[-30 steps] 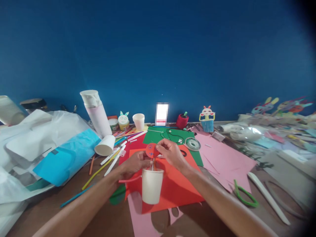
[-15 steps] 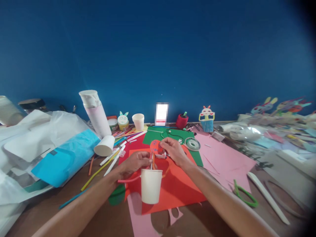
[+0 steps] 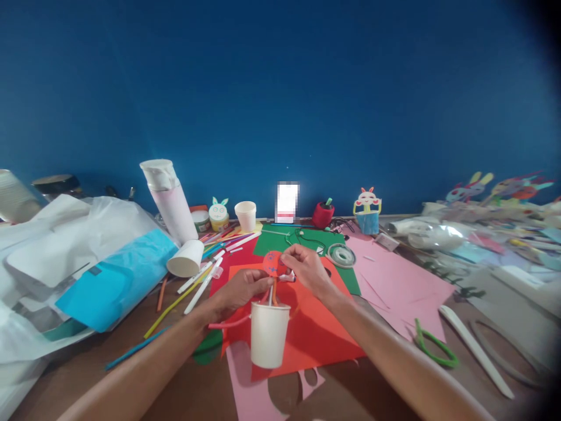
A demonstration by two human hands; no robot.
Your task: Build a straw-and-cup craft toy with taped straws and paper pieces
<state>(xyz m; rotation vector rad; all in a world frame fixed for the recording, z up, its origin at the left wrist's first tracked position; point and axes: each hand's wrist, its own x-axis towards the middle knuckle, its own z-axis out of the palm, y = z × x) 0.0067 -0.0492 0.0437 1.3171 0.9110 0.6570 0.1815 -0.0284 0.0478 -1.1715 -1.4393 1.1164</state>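
A white paper cup (image 3: 269, 336) stands over orange paper (image 3: 322, 333), with stems rising out of its mouth and a red pipe cleaner (image 3: 230, 323) sticking out to the left. Above the cup is a round orange paper face (image 3: 272, 264) with blue marks. The fingers of my left hand (image 3: 245, 287) pinch the stem just under the face. My right hand (image 3: 307, 270) grips the right edge of the face between thumb and fingertips. Where the stem meets the face is partly hidden by my left fingers.
Left lie a tipped cup (image 3: 186, 259), white markers (image 3: 204, 285) and a blue sheet (image 3: 120, 278) on plastic. Behind are an upright cup (image 3: 246, 216) and a tape roll (image 3: 341, 255). Pink paper (image 3: 394, 275), a green pipe cleaner (image 3: 438, 351) and a white tool (image 3: 477, 351) lie right.
The paper face has shifted slightly left and down, along with the fingers of both hands. The cup has moved down a little.
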